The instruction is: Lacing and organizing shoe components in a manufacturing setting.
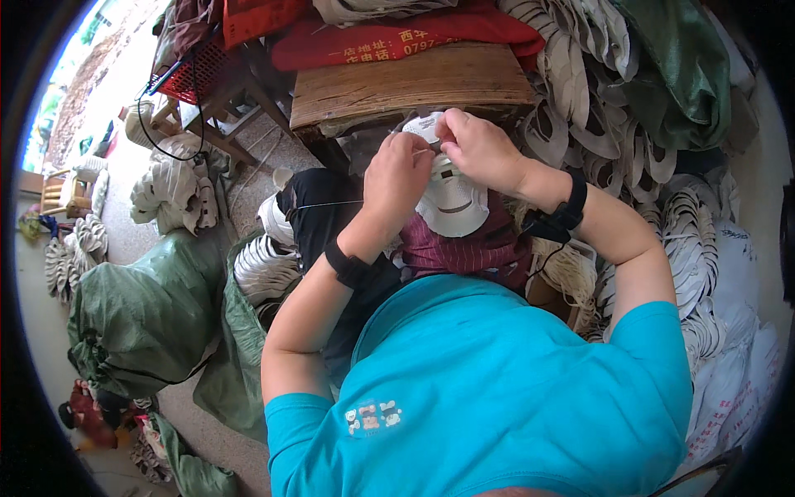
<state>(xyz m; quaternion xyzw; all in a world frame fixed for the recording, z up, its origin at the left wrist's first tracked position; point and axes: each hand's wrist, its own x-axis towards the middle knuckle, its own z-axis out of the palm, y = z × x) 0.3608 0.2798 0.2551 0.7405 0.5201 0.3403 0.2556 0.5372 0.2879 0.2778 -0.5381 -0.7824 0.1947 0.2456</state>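
A white shoe upper (452, 205) with cut-out slots lies over my lap, just in front of the wooden table. My left hand (396, 176) is closed on its left edge, fingers curled and their tips partly hidden. My right hand (482, 151) pinches at the upper's far part with thumb and forefinger; anything tiny between those fingertips is too small to make out. A thin pale thread (330, 204) runs leftward from beside my left wrist, across my dark trouser leg. Dark maroon striped cloth (451, 255) lies beneath the upper.
Ahead stands a worn wooden table (397, 87) with a red cloth bag (397, 37) on it. Bundled shoe uppers (571, 83) hang at the right. Green sacks (153, 302) and stacked white uppers (263, 269) are at my left. A stool (232, 124) holds a red basket (192, 76).
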